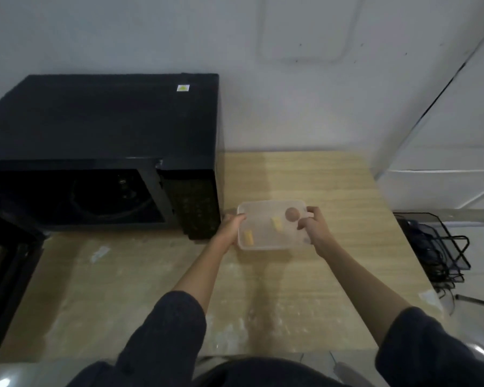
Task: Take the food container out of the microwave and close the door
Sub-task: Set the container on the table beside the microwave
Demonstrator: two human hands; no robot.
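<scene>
The food container (273, 226) is already out of the microwave (101, 152), gripped at its ends by the left hand (229, 227) and right hand (312, 223) over the worktop (291, 289), while the door (9, 261) hangs open, not yet closed.

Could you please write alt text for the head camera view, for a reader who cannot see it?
Both hands, left hand and right hand, hold a clear plastic food container over a wooden table, just right of a black microwave. The microwave door hangs open at the left. Inside the container are two yellow pieces and one round brown item.
</scene>
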